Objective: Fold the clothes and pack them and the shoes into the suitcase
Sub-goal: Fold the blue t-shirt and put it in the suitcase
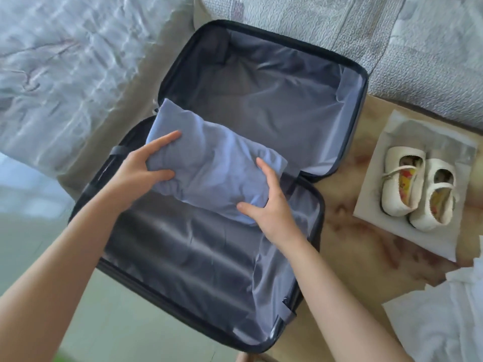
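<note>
Tan marbled floor (pixel 347 246) runs beside a bed covered in a pale textured quilt (pixel 300 24), seen from above by a person looking down at their own bare arms.

Both hands are clamped on a folded blue garment (pixel 217 163), one at each end. The left hand (pixel 142 169) holds the left end, with a finger stretched along the top and the thumb pressed into the near edge. The right hand (pixel 269 205) holds the right end, thumb and fingers spread wide around the bundle's corner. The hands are apart, with the width of the garment between them.

The garment sits over the middle of an open dark suitcase (pixel 364 82), across the hinge line where the two halves meet. Whether it rests on the lining or is held just above it cannot be told. Both halves are lined with shiny grey fabric.

To the right of the suitcase, well apart from the hands, a pair of cream strap shoes (pixel 418 189) stands side by side on a white bag (pixel 428 134) lying flat on the floor. Crumpled white clothing (pixel 444 322) lies at the lower right corner.
</note>
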